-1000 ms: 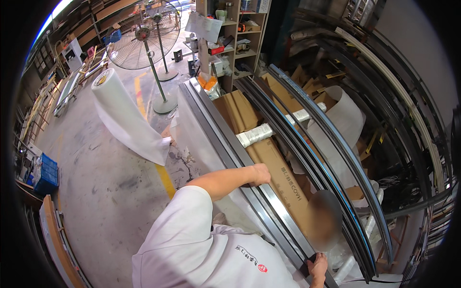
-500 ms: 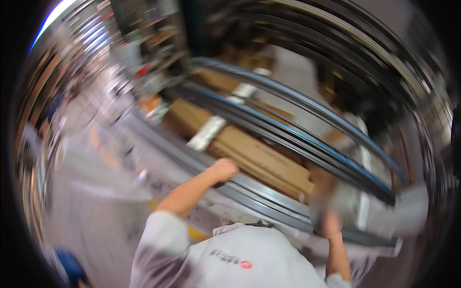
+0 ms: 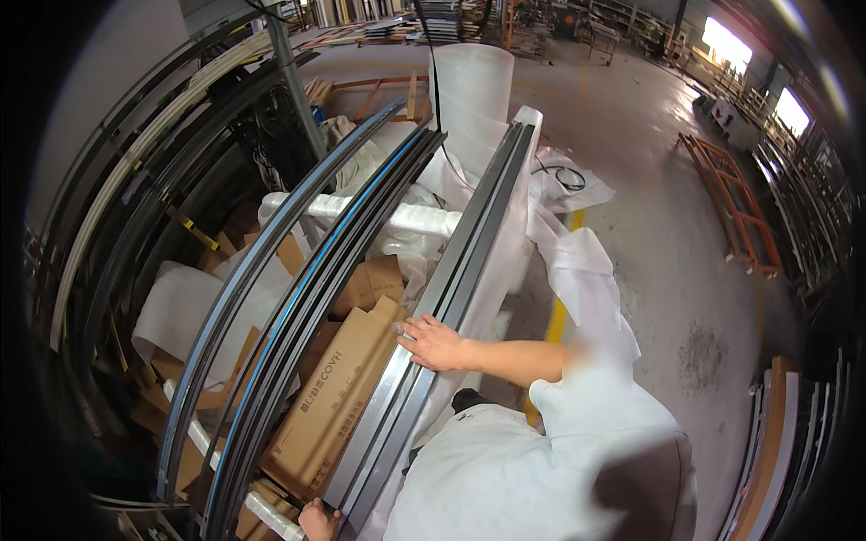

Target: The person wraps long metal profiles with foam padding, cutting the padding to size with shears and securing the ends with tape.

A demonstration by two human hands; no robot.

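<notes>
Long grey metal profiles (image 3: 462,257) lie side by side along the near edge of a rack. My right hand (image 3: 437,343) rests on top of them, fingers spread across their left edge, with a scrap of clear film by the fingertips. At the bottom edge of the picture, my left hand (image 3: 318,521) is curled against the near end of the same profiles; part of it is cut off. White wrapping film (image 3: 505,279) hangs along their right side. Left of the profiles, a long brown cardboard box (image 3: 334,397) lies inside the rack.
Dark profiles with a blue strip (image 3: 307,279) span the white-wrapped crossbars (image 3: 424,219). A large white roll (image 3: 471,99) stands beyond the far end. Orange frames (image 3: 731,203) are on the floor at right. Stacked boards (image 3: 767,451) stand at lower right.
My view has swung right, along the length of the profiles, and is sharper now. My right hand, blurred at the profiles before, now lies on top of them.
</notes>
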